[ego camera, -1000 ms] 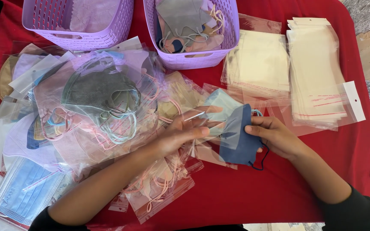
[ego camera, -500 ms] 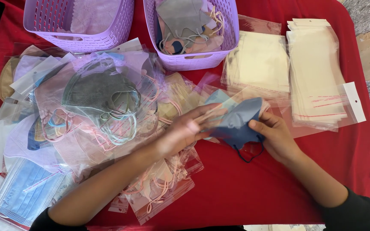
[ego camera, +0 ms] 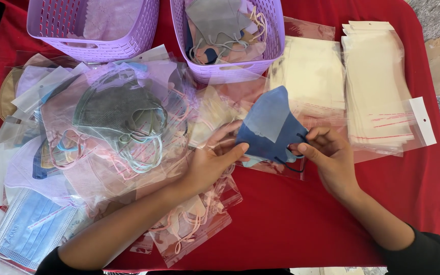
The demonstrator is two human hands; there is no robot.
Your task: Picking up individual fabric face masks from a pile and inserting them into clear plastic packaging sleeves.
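A red cloth-covered table (ego camera: 301, 224) spreads under everything. Across its left side lies a heap of clear plastic sleeves with packed face masks (ego camera: 108, 127). Two lilac slotted plastic baskets (ego camera: 92, 25) stand at the far edge, the right one holding loose masks. Stacks of empty clear flat bags (ego camera: 378, 86) lie to the right. Near the middle, the folded dark blue fabric face mask (ego camera: 270, 127) is held up above the table, partly inside a clear sleeve. The left hand (ego camera: 212, 160) pinches its lower left edge between thumb and fingers; the right hand (ego camera: 329, 155) pinches its right edge by the dark ear loop, fingers curled.
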